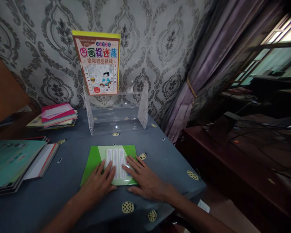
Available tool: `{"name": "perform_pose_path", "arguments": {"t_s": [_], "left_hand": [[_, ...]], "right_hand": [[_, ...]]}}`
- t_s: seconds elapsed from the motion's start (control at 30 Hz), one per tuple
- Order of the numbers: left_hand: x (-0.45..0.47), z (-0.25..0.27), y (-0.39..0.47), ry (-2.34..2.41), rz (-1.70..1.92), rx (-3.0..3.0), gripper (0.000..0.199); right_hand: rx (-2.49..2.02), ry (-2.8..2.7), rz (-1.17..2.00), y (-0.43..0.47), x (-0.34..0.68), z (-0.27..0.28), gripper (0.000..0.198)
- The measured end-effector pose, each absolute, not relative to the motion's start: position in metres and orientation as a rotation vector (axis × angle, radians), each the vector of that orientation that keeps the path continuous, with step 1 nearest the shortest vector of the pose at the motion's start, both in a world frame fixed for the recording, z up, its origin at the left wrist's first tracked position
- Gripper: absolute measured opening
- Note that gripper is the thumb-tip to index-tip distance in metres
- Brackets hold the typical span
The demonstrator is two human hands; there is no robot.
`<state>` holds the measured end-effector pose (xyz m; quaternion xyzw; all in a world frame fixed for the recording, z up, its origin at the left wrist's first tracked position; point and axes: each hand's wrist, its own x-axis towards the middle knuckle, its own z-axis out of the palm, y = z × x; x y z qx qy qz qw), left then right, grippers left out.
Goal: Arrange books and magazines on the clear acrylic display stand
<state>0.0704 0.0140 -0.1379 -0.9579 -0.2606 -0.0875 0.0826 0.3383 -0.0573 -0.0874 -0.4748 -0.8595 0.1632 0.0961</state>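
Note:
A green book (94,158) lies flat on the table, its cover marked with white text panels. My left hand (99,178) rests on its lower left part with the fingers spread. Across the lower right part lies my right hand (146,179), fingers stretched out and apart. The thumbs of both hands reach past the book's near edge. Behind the book stands a clear acrylic rack (116,115). On the rack's upper left leans a picture book (100,64) with a yellow top edge and colourful Chinese characters.
At the back left is a stack topped by a pink book (57,113). A teal book (14,161) tops another pile at the left, beside a white book (40,161). A tied curtain (184,97) hangs at the right, above a dark red cabinet (220,161) with tangled cables.

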Motion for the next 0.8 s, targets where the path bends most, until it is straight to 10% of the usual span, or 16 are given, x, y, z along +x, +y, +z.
{"name": "perform_pose_path", "arguments": {"t_s": [0.3, 0.8], "left_hand": [[0.078, -0.100, 0.009, -0.755, -0.320, -2.932, 0.037], [0.072, -0.021, 0.003, -1.788, -1.467, -2.966, 0.052]], "right_hand": [[-1.328, -2.136, 0.640, -0.049, 0.357, -0.114, 0.039], [-1.075, -1.119, 1.019, -0.013, 0.356, -0.086, 0.043]]}}
